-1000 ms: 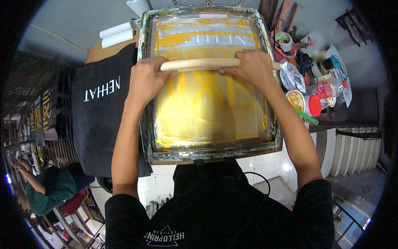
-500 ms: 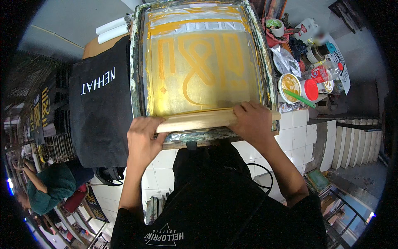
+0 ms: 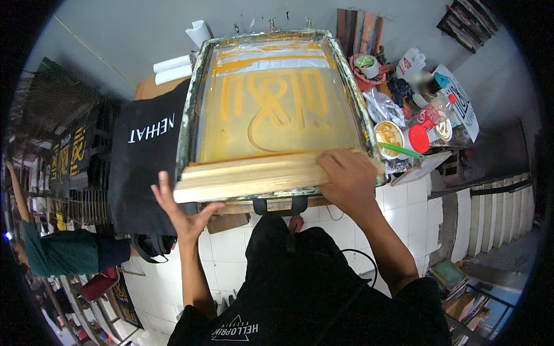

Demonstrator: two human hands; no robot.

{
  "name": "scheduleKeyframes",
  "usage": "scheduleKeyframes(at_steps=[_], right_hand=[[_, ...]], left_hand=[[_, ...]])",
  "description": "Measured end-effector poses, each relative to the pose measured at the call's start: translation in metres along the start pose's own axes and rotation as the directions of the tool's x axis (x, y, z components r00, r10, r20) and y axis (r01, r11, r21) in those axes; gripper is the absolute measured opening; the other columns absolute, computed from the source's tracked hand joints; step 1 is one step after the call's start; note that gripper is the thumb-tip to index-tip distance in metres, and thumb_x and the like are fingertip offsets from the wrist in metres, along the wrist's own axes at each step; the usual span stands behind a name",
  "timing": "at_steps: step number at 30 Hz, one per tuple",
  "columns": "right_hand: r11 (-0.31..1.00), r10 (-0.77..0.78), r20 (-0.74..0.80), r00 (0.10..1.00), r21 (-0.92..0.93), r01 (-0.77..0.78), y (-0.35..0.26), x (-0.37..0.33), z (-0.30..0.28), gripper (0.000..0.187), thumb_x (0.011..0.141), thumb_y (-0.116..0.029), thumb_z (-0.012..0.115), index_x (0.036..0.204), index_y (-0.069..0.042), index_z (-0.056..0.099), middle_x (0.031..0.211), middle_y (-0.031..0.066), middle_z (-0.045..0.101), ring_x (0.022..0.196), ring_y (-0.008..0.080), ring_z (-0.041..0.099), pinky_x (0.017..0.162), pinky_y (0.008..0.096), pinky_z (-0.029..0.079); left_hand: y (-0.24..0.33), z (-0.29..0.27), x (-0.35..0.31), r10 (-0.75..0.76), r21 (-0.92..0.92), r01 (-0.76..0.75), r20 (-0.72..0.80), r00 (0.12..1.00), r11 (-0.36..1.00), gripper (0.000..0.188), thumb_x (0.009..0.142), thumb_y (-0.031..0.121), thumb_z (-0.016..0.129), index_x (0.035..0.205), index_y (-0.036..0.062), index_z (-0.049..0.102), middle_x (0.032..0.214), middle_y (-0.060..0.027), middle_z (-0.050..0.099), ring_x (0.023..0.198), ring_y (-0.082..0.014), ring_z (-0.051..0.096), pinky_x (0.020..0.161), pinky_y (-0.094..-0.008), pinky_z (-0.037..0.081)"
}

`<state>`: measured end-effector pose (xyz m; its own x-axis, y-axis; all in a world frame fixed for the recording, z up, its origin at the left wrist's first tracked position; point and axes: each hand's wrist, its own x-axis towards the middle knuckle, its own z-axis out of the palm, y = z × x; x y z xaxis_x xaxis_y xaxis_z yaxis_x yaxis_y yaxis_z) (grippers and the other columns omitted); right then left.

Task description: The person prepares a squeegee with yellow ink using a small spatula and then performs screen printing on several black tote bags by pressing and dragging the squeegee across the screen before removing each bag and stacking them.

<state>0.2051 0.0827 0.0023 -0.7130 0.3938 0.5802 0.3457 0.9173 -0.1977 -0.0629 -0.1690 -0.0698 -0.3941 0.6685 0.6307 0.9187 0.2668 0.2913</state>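
Squeegee (image 3: 259,176) runs crosswise, left end nearer; right hand (image 3: 349,181) clamped on it, left hand (image 3: 187,222) spread apart.

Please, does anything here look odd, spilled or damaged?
Yes, mildly: the dark rectangular screen frame looks blotched with whitish marks, like worn paint. Also, a long green stick juts over the rim of an uncovered white tub.

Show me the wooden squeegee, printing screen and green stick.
Wooden squeegee (image 3: 251,176), head view: middle of handle.
Printing screen (image 3: 276,105), head view: middle of mesh.
Green stick (image 3: 403,151), head view: midway along shaft.
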Motion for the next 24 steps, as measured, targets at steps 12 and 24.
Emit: scheduleKeyframes(at_steps=[12,24], right_hand=[[0.953,0.136,-0.146,0.98,-0.251,-0.169,0.007,0.235,-0.13,0.024,0.083,-0.027,0.074,0.098,-0.008,0.076,0.089,0.0117,0.075,0.075,0.0283,0.071,0.073,0.0424,0.056],[0.989,-0.003,-0.238,0.971,-0.144,-0.032,0.071,0.353,-0.158,0.044,0.075,-0.038,0.083,0.101,-0.003,0.077,0.091,0.0211,0.075,0.077,0.0309,0.071,0.076,0.0394,0.054]], left_hand=[[-0.035,0.05,0.151,-0.431,-0.436,0.411,0.058,0.9,0.801,0.072,0.094,0.027,0.071,0.149,-0.0029,0.036,0.143,-0.0255,0.05,0.135,-0.0341,0.049,0.115,-0.0416,0.034],[-0.145,0.062,0.096,-0.654,-0.431,0.708,0.294,0.697,0.56,0.015,0.089,0.01,0.065,0.098,-0.0003,0.071,0.088,-0.0044,0.068,0.085,-0.0151,0.06,0.082,-0.0296,0.047]])
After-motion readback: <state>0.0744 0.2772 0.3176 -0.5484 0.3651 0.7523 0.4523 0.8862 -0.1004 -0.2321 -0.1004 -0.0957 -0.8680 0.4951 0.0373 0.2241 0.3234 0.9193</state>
